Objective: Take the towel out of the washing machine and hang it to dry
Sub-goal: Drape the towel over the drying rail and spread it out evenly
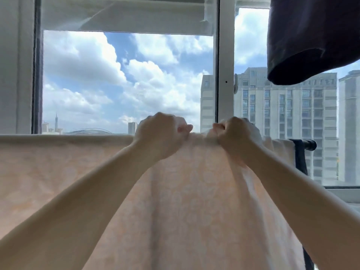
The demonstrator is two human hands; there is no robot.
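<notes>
Peach terry cloth is bunching under both sets of fingers: I am keeping the left hand (159,134) and the right hand (236,134) curled into fists, each clamped on the top fold of the towel (185,201) where it is passing over the rail (309,144). The two fists are sitting close together, knuckles up, thumbs nearly facing each other across a small gap.

Judging from that, I am in the spreading stage: the cloth is already draped, and what is needing care now is the bunch between and below my hands. To do it well I would be sliding the fists apart along the rail, keeping the fold on top of it so neither side drags the towel off.

Relative to the rail, the towel is lying lengthwise, its long axis running along the bar from the left edge of view to just short of the dark end of the bar on the right. Its near face is hanging straight down below the rail; left of my hands it is lying flat, under my hands it is gathering into vertical pleats. A dark strip of cloth (300,158) is hanging over the rail just right of the towel, and a dark garment (311,39) is hanging well above it.
</notes>
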